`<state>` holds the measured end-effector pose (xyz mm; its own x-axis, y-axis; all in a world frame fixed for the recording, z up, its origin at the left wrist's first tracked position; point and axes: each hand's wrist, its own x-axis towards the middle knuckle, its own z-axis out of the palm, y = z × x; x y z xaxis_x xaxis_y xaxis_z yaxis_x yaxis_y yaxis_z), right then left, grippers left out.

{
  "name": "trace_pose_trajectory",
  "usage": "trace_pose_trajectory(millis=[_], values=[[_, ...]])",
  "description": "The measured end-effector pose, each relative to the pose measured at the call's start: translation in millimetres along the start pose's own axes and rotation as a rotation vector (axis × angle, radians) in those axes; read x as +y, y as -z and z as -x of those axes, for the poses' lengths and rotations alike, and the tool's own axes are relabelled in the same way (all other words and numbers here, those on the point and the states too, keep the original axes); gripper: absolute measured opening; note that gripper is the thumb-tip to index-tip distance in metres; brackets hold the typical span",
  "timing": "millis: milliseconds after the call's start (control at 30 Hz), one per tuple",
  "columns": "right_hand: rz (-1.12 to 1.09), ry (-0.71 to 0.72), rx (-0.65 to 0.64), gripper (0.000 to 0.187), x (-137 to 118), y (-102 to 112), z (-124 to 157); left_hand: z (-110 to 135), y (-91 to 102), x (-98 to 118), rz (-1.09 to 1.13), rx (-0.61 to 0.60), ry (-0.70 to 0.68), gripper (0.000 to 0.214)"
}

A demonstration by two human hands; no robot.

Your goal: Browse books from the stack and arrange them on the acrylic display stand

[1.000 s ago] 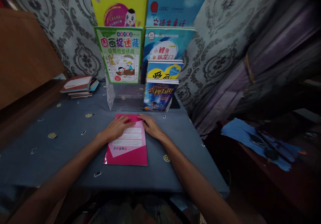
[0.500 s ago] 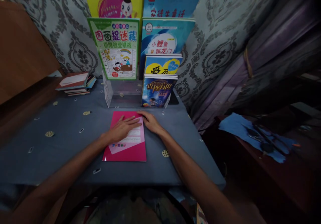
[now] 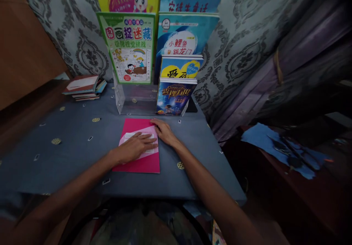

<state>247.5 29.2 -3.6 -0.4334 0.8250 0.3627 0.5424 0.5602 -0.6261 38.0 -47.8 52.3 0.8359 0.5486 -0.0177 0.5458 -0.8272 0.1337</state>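
A pink booklet lies flat on the grey-blue tablecloth, just in front of a clear tiered book stand. My left hand rests flat on the booklet's middle, fingers stretched out towards the right. My right hand lies at the booklet's upper right corner, fingers touching its edge. The stand holds several children's books: a green one, a blue one, a yellow-and-blue one and a dark blue one in front.
A small stack of books sits at the table's back left. A wooden panel stands to the left. Patterned wallpaper is behind, a purple curtain to the right. Blue cloth lies on a dark surface right of the table.
My left hand slid from the booklet's top edge back to its middle. My right hand stayed near the upper right corner. The camera tilted down slightly.
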Motion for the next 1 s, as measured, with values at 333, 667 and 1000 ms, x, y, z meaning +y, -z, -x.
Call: trace_pose_trajectory(millis=[333,667,1000], values=[[0.042,0.054,0.044,0.045,5.0,-6.8,2.6,23.7,0.8,43.8,0.133,-0.003,-0.015,0.06],[0.096,0.101,0.03,0.041,3.3,-3.4,8.0,39.3,-13.0,-54.5,0.179,0.333,0.382,0.043],[0.394,0.103,-0.279,0.04,-89.3,-34.5,8.1,46.4,-27.1,-79.4,0.157,0.365,0.382,0.039]])
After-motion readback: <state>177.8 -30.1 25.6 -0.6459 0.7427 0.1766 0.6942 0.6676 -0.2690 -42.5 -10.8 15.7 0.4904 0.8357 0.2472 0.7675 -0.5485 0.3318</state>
